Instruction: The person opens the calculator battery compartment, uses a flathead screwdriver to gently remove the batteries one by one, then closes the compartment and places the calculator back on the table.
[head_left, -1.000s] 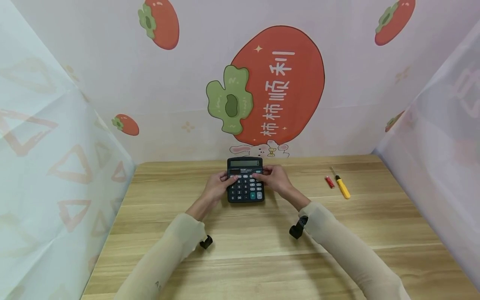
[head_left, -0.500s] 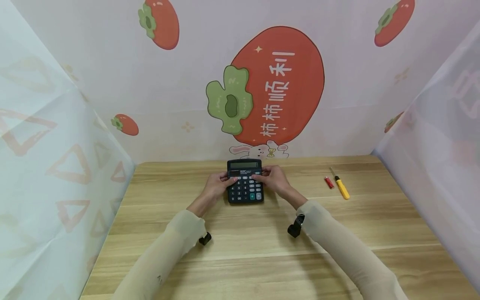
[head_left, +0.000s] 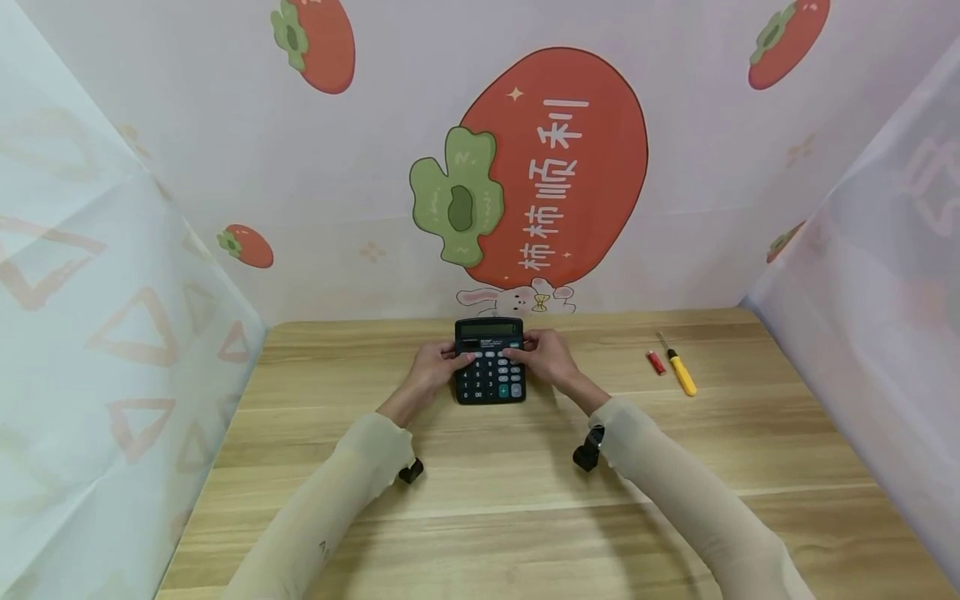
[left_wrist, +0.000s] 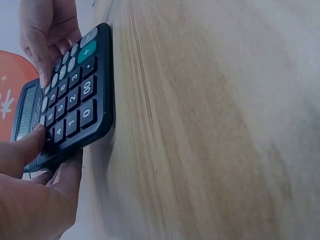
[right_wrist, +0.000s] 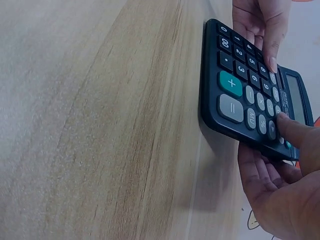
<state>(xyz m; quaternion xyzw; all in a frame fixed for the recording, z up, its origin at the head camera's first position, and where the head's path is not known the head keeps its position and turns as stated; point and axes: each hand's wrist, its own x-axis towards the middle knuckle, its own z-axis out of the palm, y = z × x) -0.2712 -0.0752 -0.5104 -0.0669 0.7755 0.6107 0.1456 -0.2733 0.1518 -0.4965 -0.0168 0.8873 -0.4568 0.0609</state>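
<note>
Between both hands is a black calculator (head_left: 490,375) with a raised display, near the back of the table. My left hand (head_left: 431,367) grips its left edge, thumb on the keys and fingers underneath. On the opposite edge my right hand (head_left: 551,357) holds it the same way, thumb over the upper keys. In the left wrist view the calculator (left_wrist: 75,95) stands tilted, with a shadow on the wood below it. The right wrist view shows fingers curled under the calculator (right_wrist: 245,85); its underside is hidden.
To the right on the wooden table (head_left: 480,533) lie a yellow-handled screwdriver (head_left: 682,374) and a small red battery-like cylinder (head_left: 656,362). A printed white sheet (head_left: 337,167) covers the wall behind, and more sheeting (head_left: 97,350) hangs at the left side.
The calculator has tilted slightly, so its face and display look a little different. Both hands keep their hold on it. The head view has shifted slightly.
</note>
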